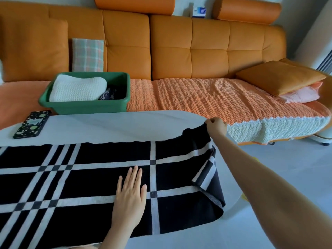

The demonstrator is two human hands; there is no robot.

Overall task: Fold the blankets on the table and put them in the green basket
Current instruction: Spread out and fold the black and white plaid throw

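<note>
black plaid blanket (89, 177): left end cut by frame edge
striped blanket (108, 94): mostly hidden under white knit blanket (77, 88) in green basket (86, 107)
blue-and-white box (199, 11): print too small to read

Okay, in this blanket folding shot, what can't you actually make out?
Head view: the black blanket with white stripes is cut by the left and bottom edges.
Head view: the dark striped fabric in the green plastic basket is mostly under the folded white knit blanket.
Head view: print on the blue-and-white box above the orange sofa is too small.
</note>
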